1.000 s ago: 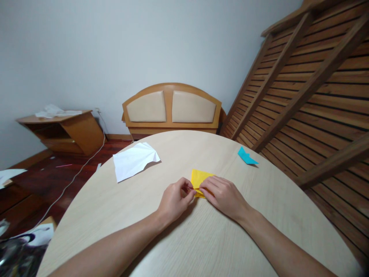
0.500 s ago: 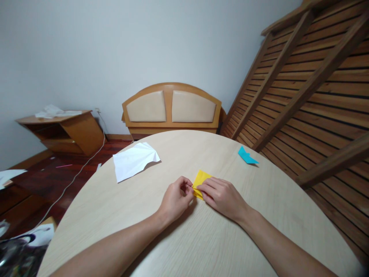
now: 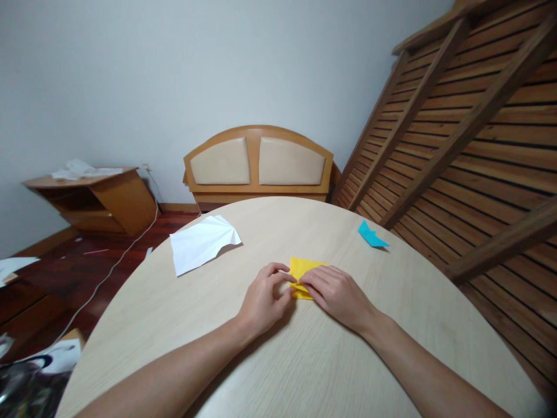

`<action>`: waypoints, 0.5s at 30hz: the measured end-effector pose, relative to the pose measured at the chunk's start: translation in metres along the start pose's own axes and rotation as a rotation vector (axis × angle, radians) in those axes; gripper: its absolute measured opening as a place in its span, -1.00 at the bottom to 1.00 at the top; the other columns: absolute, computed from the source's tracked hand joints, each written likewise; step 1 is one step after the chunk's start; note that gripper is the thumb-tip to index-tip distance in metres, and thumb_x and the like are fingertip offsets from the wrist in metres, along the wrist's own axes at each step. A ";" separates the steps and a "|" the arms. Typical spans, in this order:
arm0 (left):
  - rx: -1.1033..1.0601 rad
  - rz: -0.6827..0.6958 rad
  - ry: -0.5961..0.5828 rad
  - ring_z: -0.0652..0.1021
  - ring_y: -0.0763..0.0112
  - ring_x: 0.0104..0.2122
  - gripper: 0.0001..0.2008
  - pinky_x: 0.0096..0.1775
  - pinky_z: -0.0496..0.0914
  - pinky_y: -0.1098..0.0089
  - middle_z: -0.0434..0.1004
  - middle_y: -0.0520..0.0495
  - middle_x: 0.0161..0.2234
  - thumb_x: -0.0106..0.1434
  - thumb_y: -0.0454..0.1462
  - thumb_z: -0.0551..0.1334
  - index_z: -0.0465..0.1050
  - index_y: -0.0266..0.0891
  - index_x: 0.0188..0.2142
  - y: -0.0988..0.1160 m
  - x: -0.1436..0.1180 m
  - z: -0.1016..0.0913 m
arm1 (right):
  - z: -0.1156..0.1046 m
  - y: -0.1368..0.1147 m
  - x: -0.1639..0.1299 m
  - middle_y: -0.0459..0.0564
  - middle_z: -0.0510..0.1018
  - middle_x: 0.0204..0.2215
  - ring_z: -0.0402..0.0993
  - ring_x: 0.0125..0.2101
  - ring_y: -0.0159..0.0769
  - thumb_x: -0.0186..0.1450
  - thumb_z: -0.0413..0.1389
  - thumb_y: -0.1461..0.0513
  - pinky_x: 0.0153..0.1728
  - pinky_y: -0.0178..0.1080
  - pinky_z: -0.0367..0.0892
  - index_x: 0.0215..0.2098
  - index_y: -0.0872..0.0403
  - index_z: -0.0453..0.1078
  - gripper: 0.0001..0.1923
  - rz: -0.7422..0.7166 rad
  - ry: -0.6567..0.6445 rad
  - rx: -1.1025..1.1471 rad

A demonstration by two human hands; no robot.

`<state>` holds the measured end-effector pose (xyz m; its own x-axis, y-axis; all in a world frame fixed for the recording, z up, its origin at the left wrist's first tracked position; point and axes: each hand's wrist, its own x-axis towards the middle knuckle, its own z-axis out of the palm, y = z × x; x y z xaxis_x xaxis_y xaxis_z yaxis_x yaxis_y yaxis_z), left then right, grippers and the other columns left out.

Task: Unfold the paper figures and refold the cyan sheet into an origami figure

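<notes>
A folded piece of yellow paper [image 3: 303, 268] lies on the round table between my hands, with a raised fold along its near part. My left hand [image 3: 268, 296] pinches the paper's left edge, thumb and forefinger curved around that fold. From the right, my right hand [image 3: 337, 290] grips the same paper, its fingers bunched over the right side and covering much of it. Farther right rests a folded blue paper boat [image 3: 372, 237], apart from both hands. To the far left is a creased white sheet [image 3: 202, 244], its right end lifted a little.
The pale wooden table [image 3: 278, 371] has a curved far edge. Beyond it stands a headboard [image 3: 260, 157] against the wall. A slatted wooden frame [image 3: 470, 133] leans at the right. At the left are a low cabinet [image 3: 104, 203] with papers and a white cable [image 3: 115, 264] on the floor.
The yellow paper has turned slightly, its far edge now lying more level. My left fingers have spread a little along its left edge, while my right hand stays on it.
</notes>
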<state>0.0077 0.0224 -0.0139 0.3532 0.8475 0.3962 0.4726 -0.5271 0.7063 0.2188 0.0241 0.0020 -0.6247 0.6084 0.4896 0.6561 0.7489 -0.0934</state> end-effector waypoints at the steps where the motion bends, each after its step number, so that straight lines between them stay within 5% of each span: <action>1: 0.021 0.014 -0.016 0.49 0.23 0.00 -0.81 0.07 0.37 0.19 0.48 -0.12 0.00 0.26 -0.37 0.22 0.55 -0.13 -0.17 0.000 0.000 -0.001 | 0.001 0.001 0.000 -0.03 0.60 -0.31 0.51 -0.27 -0.22 0.42 0.07 0.31 -0.20 -0.21 0.29 -0.18 0.06 0.42 -0.91 -0.005 -0.008 0.006; 15: 0.202 -0.049 -0.086 0.52 0.17 -0.11 -0.90 -0.03 0.38 0.18 0.59 -0.10 -0.17 0.27 -0.28 0.25 0.49 -0.19 -0.20 0.005 0.002 0.000 | 0.007 0.000 0.004 -0.03 0.62 -0.31 0.54 -0.29 -0.26 0.41 0.09 0.31 -0.25 -0.25 0.35 -0.17 0.06 0.42 -0.92 -0.043 -0.087 0.037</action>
<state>0.0108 0.0210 -0.0098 0.3889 0.8687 0.3067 0.6401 -0.4942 0.5882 0.2131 0.0281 -0.0018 -0.6872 0.5951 0.4167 0.6130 0.7828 -0.1069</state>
